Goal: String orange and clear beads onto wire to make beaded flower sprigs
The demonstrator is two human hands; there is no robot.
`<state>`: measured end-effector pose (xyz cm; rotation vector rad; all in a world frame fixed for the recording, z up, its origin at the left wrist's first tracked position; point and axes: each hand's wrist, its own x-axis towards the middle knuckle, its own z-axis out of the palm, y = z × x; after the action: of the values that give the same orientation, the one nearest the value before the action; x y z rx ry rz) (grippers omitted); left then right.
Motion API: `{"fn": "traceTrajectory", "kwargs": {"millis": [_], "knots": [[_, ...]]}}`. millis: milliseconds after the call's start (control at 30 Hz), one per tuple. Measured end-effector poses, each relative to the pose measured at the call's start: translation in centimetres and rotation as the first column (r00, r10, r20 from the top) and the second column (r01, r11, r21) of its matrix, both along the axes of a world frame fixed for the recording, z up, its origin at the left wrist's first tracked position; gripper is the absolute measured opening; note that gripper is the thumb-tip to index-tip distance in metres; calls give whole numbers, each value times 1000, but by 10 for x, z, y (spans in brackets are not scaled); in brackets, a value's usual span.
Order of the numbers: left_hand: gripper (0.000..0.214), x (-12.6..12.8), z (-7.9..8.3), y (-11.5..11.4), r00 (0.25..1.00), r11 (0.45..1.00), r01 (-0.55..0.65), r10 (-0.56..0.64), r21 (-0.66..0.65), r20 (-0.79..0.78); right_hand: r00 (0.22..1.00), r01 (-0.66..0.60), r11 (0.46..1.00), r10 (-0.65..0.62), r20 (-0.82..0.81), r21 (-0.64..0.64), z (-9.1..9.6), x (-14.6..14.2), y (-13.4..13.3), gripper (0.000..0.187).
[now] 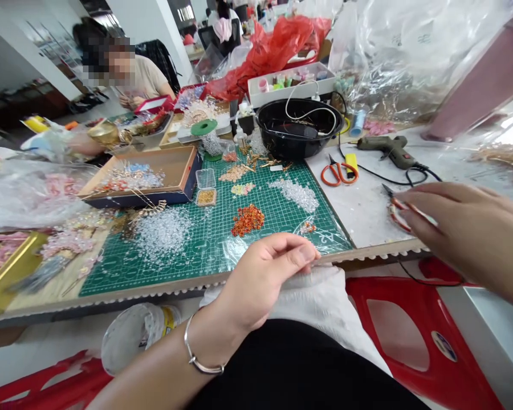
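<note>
My left hand (265, 273), with a silver bangle at the wrist, is closed in a pinch above the front edge of the green cutting mat (188, 199). Whatever lies between its fingertips is too small to make out. Just beyond them are a few orange and clear beads (308, 226) on clear film. At the right, my right hand (448, 222) has its fingers over the red-handled pliers (397, 213) on the pale tabletop, dark tips pointing away; the hand partly hides the handles. Orange beads (248, 220), clear beads (298, 195) and white beads (162, 234) lie in piles on the mat.
Orange-handled scissors (338, 172), a glue gun (387, 149) with its cord and a black basin (299, 128) stand behind. A box (145, 173) of beadwork and a small clear case (206, 196) sit left. A co-worker (143, 80) sits across the table.
</note>
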<state>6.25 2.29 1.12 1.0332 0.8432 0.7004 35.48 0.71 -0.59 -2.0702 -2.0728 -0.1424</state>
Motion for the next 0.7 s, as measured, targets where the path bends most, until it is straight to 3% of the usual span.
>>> {"fn": "traceTrajectory", "kwargs": {"millis": [33, 67, 133, 167, 200, 300, 400, 500, 633, 700], "knots": [[13, 2, 1, 1, 998, 998, -53, 53, 22, 38, 993, -86, 996, 84, -87, -18, 2, -19, -6, 42], [12, 3, 1, 1, 992, 994, -103, 101, 28, 75, 924, -187, 979, 149, -352, -75, 2, -41, -12, 38], [10, 7, 1, 2, 977, 986, -167, 166, 2, 134, 625, -399, 901, 131, -770, -169, 0, -87, -23, 36], [9, 8, 1, 2, 972, 983, -183, 184, -18, 147, 419, -431, 890, 51, -907, -149, -2, -108, -26, 35], [8, 8, 0, 1, 969, 981, -192, 195, -34, 150, 182, -415, 901, -50, -982, -123, -5, -125, -26, 30], [10, 5, -5, 1, 970, 978, -206, 208, -30, 126, -92, -396, 913, -145, -985, -97, -13, -153, -22, 22], [11, -2, -13, 3, 964, 971, -240, 238, 4, 122, -240, -414, 899, -257, -936, -140, -17, -156, -21, 31], [7, -9, -17, 7, 949, 955, -293, 285, 38, 136, -297, -482, 849, -394, -870, -219, -20, -148, -29, 36], [5, -17, -17, 8, 949, 951, -295, 281, 92, 139, -261, -569, 762, -524, -811, -309, -25, -129, -40, 35], [4, -18, -18, 6, 964, 961, -253, 240, 113, 116, -175, -601, 723, -534, -827, -340, -24, -122, -41, 31]]}}
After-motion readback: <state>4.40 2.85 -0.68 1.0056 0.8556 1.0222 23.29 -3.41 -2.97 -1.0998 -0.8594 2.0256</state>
